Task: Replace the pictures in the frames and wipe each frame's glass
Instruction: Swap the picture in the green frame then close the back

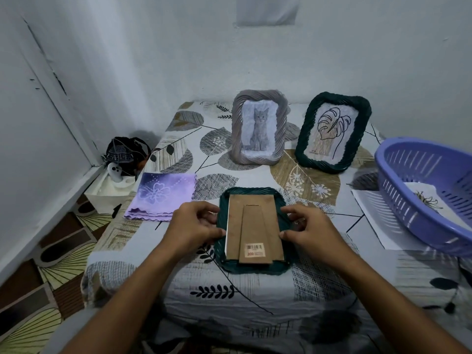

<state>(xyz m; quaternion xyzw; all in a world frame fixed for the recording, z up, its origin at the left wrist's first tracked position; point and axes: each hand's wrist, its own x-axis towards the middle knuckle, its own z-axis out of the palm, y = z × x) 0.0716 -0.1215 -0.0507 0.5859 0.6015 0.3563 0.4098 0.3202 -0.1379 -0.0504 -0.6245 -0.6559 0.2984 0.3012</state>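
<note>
A dark green frame (249, 193) lies face down at the middle of the table, its brown cardboard backing (255, 226) with a barcode sticker facing up. My left hand (195, 226) grips the frame's left edge, fingers curled at the backing. On the other side, my right hand (310, 229) holds the right edge, thumb on the backing. A grey frame with a cat picture (259, 127) stands upright at the back. Beside it to the right stands a dark green frame with a leaf drawing (332, 132). A folded purple cloth (162, 195) lies left of the face-down frame.
A purple plastic basket (398, 203) at the right edge holds a sheet with a drawing (431, 203); a white sheet (373, 215) lies under it. The table (255, 290) wears a leaf-print cover. A dark bag (126, 154) and a white box sit on the floor at left.
</note>
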